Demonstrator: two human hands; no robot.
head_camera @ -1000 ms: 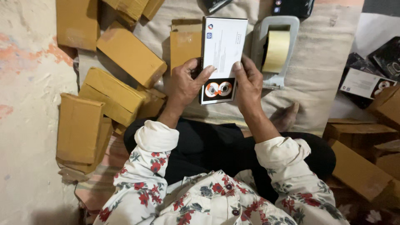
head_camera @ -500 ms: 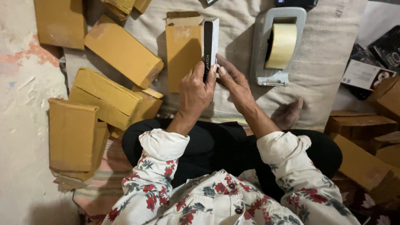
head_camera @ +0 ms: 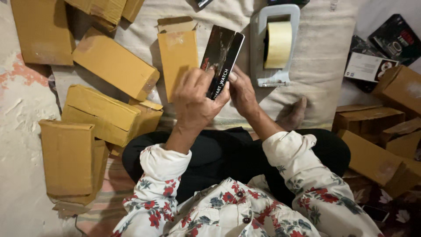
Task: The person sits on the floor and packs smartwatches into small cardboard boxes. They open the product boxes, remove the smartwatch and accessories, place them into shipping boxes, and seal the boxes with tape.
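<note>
While held upright between both hands, dark slim box (head_camera: 221, 59) judged light, stiff cardboard, glossy, likely slippery. Left hand (head_camera: 195, 98) clamped on lower edge; right hand (head_camera: 241, 90) closed on right side. Best gripped at narrow edges. Contents unseen; lower end hidden by fingers. Open brown carton (head_camera: 177, 55) just beyond left hand.

Both hands (head_camera: 215, 94) around a dark product box (head_camera: 222, 55), tilted
</note>
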